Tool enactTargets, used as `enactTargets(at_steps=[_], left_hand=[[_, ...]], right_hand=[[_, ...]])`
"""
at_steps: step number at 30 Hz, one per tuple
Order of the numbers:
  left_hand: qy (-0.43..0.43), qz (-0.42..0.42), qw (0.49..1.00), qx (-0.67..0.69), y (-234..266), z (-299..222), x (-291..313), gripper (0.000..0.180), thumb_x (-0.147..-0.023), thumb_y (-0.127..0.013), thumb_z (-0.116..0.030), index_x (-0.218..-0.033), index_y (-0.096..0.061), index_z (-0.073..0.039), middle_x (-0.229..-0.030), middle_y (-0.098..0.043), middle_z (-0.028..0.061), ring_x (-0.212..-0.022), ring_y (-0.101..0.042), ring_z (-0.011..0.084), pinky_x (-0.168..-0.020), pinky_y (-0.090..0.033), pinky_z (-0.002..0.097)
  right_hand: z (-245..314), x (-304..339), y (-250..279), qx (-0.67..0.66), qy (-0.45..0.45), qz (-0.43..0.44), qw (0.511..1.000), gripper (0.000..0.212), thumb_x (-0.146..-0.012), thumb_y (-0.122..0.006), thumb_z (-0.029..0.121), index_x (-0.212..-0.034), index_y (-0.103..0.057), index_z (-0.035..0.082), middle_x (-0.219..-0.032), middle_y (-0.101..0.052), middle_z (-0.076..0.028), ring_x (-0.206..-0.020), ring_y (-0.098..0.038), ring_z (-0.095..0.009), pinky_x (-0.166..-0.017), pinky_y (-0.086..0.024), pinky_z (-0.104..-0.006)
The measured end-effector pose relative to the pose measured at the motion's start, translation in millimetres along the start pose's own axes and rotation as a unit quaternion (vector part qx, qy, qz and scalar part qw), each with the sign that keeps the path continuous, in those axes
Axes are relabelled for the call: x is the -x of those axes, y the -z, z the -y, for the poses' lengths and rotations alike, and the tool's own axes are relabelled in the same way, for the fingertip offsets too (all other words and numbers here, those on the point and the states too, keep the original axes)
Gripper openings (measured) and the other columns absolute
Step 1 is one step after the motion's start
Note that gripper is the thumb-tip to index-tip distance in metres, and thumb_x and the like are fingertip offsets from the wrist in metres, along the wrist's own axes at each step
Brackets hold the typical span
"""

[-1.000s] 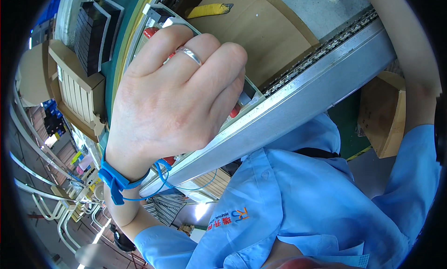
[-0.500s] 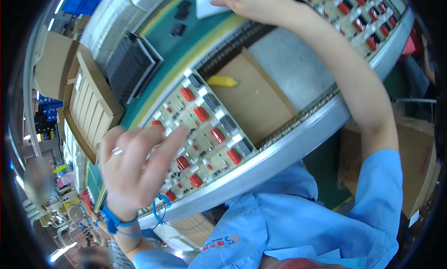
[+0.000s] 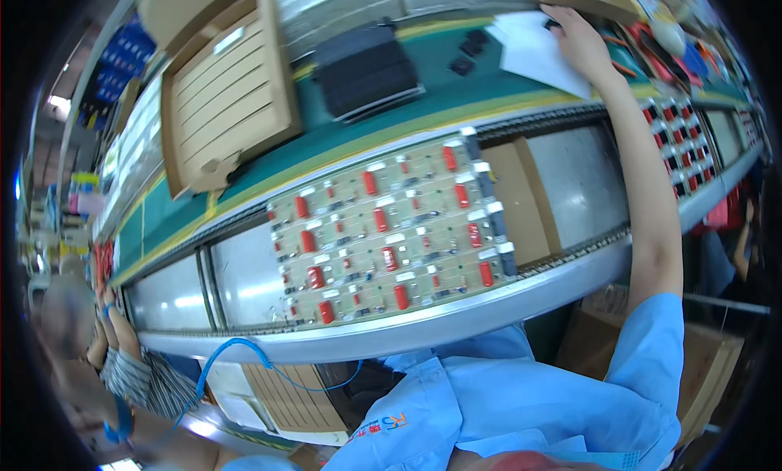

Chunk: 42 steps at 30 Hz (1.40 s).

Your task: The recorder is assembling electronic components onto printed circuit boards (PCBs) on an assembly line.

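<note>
My right hand [image 3: 580, 49] reaches to the far right, over white sheets of paper [image 3: 529, 51] on the green bench top. Its fingertips close on a small black part [image 3: 552, 23] by the paper's far edge. My left hand [image 3: 80, 377] is at the far lower left, dark and smeared, so its fingers cannot be made out. A blue wrist strap [image 3: 120, 418] with a coiled blue cord [image 3: 236, 343] is on that arm. Between my arms, a circuit board panel [image 3: 358, 251] with red components and dark blocks along its right edge lies on the conveyor rails.
Small black parts [image 3: 468, 51] lie left of the paper. Behind the conveyor stand a black stack of trays [image 3: 362, 68] and a partitioned cardboard box [image 3: 232, 96]. A second populated panel [image 3: 680, 145] sits right of my forearm. Another person's striped clothing [image 3: 155, 389] shows at left.
My left hand has left the circuit board panel and swung down to the far left. The view has turned rightward; my right hand is now at the paper's far edge, fingers on a black part.
</note>
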<state>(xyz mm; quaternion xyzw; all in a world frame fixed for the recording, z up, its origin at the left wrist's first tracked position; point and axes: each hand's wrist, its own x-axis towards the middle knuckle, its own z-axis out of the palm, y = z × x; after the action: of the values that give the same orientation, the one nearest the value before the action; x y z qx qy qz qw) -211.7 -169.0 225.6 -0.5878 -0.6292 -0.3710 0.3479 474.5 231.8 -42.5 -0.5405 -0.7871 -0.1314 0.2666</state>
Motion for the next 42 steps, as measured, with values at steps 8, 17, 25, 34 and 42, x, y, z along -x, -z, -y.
enactTargets(at_steps=[8, 17, 25, 34, 42], left_hand=[[-0.032, 0.244, 0.965, 0.092, -176.1, -97.5, 55.0, 0.027, -0.088, -0.065, -0.007, -0.115, -0.063, -0.005, -0.103, -0.062, 0.0081, -0.079, -0.06, 0.0154, -0.071, -0.049, 0.0276], [0.001, 0.246, 0.963, 0.11, -372.1, -45.4, 29.7, 0.04, -0.086, -0.065, -0.018, -0.124, -0.057, -0.009, -0.121, -0.058, 0.0166, -0.105, -0.06, 0.0352, -0.088, -0.05, 0.0429], [-0.054, 0.225, 0.962, 0.145, -486.2, -59.4, -14.8, 0.048, -0.09, -0.061, -0.031, -0.136, -0.051, -0.019, -0.136, -0.051, 0.0183, -0.122, -0.051, 0.0372, -0.1, -0.044, 0.0444], [-0.133, 0.13, 0.963, 0.196, -499.0, -68.3, -26.0, 0.027, -0.084, -0.068, -0.02, -0.11, -0.069, -0.016, -0.104, -0.067, 0.0089, -0.098, -0.061, 0.0333, -0.087, -0.049, 0.0414], [-0.043, 0.123, 0.96, 0.247, -512.7, -55.4, -22.6, 0.035, -0.079, -0.075, -0.021, -0.111, -0.067, -0.011, -0.103, -0.065, 0.0105, -0.095, -0.06, 0.0291, -0.086, -0.049, 0.0378]], right_hand=[[-0.8, -16.1, -7.8, 0.099, 0.002, 0.084, 0.992, 0.023, -0.091, -0.048, 0.01, -0.109, -0.062, 0.006, -0.101, -0.062, -0.018, -0.099, -0.061, -0.036, -0.085, -0.049, -0.0462], [0.0, -20.4, -5.4, 0.033, -0.056, 0.065, 0.996, 0.02, -0.086, -0.057, 0.009, -0.105, -0.061, 0.002, -0.102, -0.061, -0.021, -0.1, -0.059, -0.038, -0.088, -0.046, -0.0455], [5.4, -8.5, -10.6, 0.028, -0.07, 0.036, 0.997, 0.023, -0.093, -0.053, 0.015, -0.107, -0.064, 0.001, -0.106, -0.063, -0.018, -0.103, -0.058, -0.036, -0.091, -0.045, -0.0418], [0.0, -9.6, -10.9, 0.045, -0.055, 0.005, 0.997, 0.021, -0.092, -0.056, 0.014, -0.11, -0.063, 0.006, -0.107, -0.06, -0.015, -0.103, -0.058, -0.034, -0.089, -0.046, -0.0387], [14.2, -4.8, -8.4, 0.027, -0.109, -0.018, 0.993, 0.019, -0.089, -0.061, 0.014, -0.109, -0.06, 0.012, -0.107, -0.057, -0.01, -0.102, -0.059, -0.03, -0.084, -0.047, -0.0381]])
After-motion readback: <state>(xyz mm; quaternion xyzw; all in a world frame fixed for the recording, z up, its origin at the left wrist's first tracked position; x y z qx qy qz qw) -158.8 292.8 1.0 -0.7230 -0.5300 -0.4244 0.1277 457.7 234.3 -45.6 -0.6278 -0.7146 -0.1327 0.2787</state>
